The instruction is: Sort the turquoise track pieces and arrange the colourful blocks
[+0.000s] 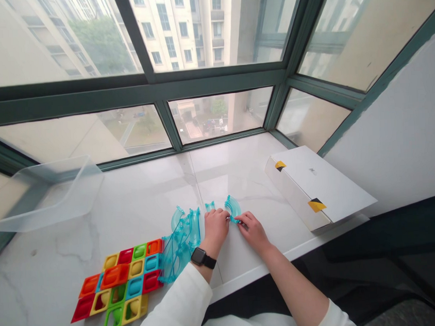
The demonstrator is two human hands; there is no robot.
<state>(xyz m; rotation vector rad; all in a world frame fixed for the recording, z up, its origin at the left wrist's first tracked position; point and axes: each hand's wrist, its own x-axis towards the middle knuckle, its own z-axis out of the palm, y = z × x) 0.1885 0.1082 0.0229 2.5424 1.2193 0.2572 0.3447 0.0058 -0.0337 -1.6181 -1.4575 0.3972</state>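
A translucent blue curved marble-run track piece is just above or on the white sill, between my two hands. My right hand pinches its near end with thumb and fingertips. My left hand, with a black watch on the wrist, has its fingers closed at the piece's left side; the exact contact is partly hidden. Another small blue track piece shows just beyond my left knuckles. To the left lies a pile of blue track pieces, overlapping one another.
Colourful square blocks with hollow tops stand grouped at the lower left, beside the blue pile. A clear plastic bin is at the far left. A white box with yellow-black tabs lies right. Windows border the sill.
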